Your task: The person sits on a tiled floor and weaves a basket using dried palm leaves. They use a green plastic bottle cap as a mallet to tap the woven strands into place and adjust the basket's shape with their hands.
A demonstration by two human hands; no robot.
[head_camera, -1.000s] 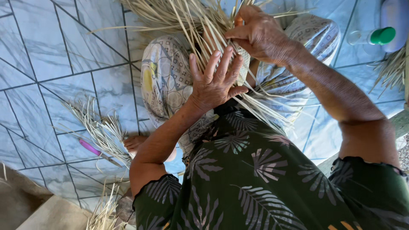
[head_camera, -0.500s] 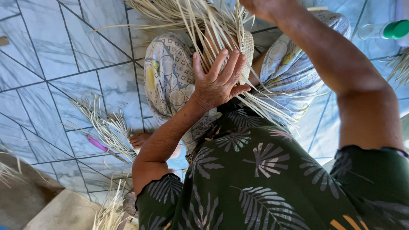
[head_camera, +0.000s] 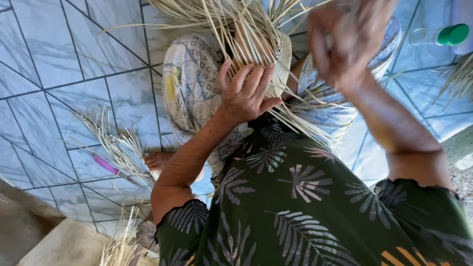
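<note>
A half-woven piece of pale straw [head_camera: 256, 54] rests on my lap over patterned cloth [head_camera: 189, 93], with long loose strands fanning out from it toward the top and right. My left hand [head_camera: 246, 93] lies flat on the woven part, fingers spread, pressing it down. Lifted above the strands at the upper right, my right hand [head_camera: 345, 39] is blurred by motion, and I cannot make out whether it holds a strand. My green leaf-print top [head_camera: 305, 202] fills the lower part of the view.
A pile of loose straw strips [head_camera: 118, 143] lies on the blue tiled floor [head_camera: 59, 59] at left, with a purple-handled knife [head_camera: 106, 165] in it. My bare foot [head_camera: 160, 160] is beside it. A green-capped bottle [head_camera: 446, 35] stands upper right. More straw [head_camera: 460, 79] lies at the right edge.
My right hand has left the strands at the top and swung up toward the camera, turning blurred. My left hand has stayed pressed on the weave.
</note>
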